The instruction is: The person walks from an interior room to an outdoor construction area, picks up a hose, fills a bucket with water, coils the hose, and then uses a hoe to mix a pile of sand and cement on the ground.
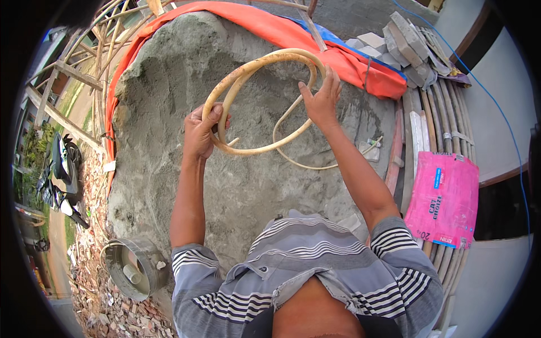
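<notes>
A coiled, yellowish flexible hose [262, 150] is held up over a heap of grey sand [249, 190]. My left hand [203, 126] grips the coil's left side, thumb in front of two loops. At the coil's upper right, my right hand [322, 99] has its thumb and fingers spread around the hose, the palm partly facing away; how firmly it holds is hard to see. One thin end of the hose trails from the coil towards the right, passing behind my right forearm. A short end sticks out near my left hand.
An orange and blue tarpaulin [253, 21] borders the heap. Grey blocks [405, 40] and long poles [448, 114] lie at right, with a pink printed sack [444, 198] on the poles. A bucket with water [158, 266] stands lower left by rubble [122, 317]. Bamboo framing [80, 76] rises at upper left.
</notes>
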Demonstrator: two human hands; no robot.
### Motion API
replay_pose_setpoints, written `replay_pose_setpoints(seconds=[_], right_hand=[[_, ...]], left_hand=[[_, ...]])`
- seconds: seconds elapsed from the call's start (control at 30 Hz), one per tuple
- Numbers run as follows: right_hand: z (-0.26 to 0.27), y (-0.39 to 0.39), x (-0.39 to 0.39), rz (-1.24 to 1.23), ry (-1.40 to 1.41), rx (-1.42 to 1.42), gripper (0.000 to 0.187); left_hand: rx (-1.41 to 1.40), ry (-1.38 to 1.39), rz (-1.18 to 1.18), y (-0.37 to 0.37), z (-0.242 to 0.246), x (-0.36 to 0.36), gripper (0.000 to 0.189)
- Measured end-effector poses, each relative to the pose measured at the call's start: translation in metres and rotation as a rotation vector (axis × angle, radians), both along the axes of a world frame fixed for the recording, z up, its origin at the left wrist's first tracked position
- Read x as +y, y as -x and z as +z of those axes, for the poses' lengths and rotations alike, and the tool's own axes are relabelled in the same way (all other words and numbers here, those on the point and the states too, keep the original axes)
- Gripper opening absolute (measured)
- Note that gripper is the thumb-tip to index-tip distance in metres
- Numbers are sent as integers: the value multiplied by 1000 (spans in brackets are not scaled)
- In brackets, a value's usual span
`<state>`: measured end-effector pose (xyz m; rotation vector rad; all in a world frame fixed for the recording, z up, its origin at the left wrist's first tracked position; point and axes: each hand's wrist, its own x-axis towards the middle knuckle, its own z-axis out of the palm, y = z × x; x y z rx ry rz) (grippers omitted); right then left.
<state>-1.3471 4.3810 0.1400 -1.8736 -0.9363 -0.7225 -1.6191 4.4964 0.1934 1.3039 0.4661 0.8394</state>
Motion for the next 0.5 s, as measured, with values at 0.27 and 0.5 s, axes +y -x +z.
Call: replay_pose_setpoints(seconds=[0.27,0.5], right_hand=[[-20,92,-14,1056,347,841,53],[-9,86,18,1427,505,1174,50]], left_hand=[[-97,56,26,-37,15,-14,29],[-17,4,-24,-41,13,-30,37]])
